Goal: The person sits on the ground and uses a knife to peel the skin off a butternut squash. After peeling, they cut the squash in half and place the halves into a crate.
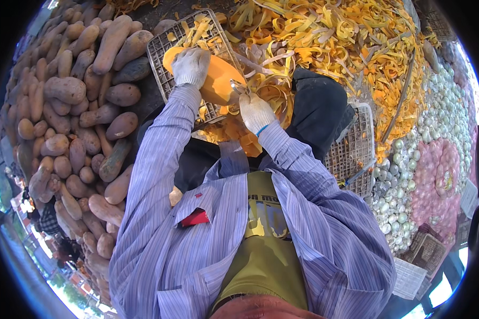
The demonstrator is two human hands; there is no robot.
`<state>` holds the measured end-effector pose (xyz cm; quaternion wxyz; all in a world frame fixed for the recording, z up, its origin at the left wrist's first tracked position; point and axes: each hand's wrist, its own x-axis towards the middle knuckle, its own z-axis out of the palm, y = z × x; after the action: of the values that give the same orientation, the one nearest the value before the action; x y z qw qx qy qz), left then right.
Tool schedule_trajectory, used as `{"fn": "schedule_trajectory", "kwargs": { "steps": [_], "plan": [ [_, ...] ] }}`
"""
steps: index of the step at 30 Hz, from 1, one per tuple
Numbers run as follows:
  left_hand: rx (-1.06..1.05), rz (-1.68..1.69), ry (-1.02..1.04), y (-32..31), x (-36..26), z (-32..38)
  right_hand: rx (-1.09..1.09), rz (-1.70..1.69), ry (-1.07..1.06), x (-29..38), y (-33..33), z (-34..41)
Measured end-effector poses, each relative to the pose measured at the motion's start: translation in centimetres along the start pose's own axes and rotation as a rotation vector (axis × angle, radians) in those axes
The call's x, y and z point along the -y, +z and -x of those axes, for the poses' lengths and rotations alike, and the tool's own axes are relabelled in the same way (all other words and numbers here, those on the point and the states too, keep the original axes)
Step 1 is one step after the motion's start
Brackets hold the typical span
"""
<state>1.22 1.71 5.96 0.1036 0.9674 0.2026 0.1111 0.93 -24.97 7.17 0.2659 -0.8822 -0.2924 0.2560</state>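
Note:
My left hand (191,68), in a whitish knit work glove, grips the upper left part of a peeled orange squash (219,81). The squash lies slantwise over an upturned plastic crate (159,75) with a gridded surface. In a similar glove, my right hand (255,109) is shut on a metal peeler (238,86), whose head is at the squash's right end. Strips of peel (199,30) lie on the crate's far part. More orange peel (249,141) is heaped below, between my legs. The fingers of my left hand are partly hidden.
A large pile of unpeeled squash (66,89) fills the left side. A broad heap of peel strips (327,32) spreads ahead and to the right. Another plastic crate (353,147) stands beside my right leg. Onions (391,211), some in pink net sacks (435,175), lie farther right.

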Motion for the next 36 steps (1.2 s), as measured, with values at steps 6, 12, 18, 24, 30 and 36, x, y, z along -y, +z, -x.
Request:
{"fn": "schedule_trajectory", "kwargs": {
  "steps": [6,12,18,24,30,36],
  "plan": [
    [0.022,0.031,-0.045,0.1,-0.6,0.0,0.006,0.114,-0.087,-0.5,1.6,1.0],
    [0.181,-0.037,-0.211,-1.2,-2.3,-1.9,0.011,-0.248,0.443,-1.2,4.4,5.6],
    [0.213,-0.059,-0.338,-1.6,-3.7,-1.3,-0.118,0.57,-0.165,-2.4,0.4,-2.5],
    [0.235,-0.057,-0.384,-1.4,-2.9,-0.9,0.075,0.239,0.058,1.7,3.0,4.1],
    [0.206,-0.028,-0.365,-1.7,-3.5,-1.1,-0.049,0.398,-0.114,-1.1,-3.8,-4.4],
    [0.264,-0.078,-0.392,-1.9,-2.9,-1.5,0.168,0.299,-0.116,1.3,2.4,3.5]
  ]
}}
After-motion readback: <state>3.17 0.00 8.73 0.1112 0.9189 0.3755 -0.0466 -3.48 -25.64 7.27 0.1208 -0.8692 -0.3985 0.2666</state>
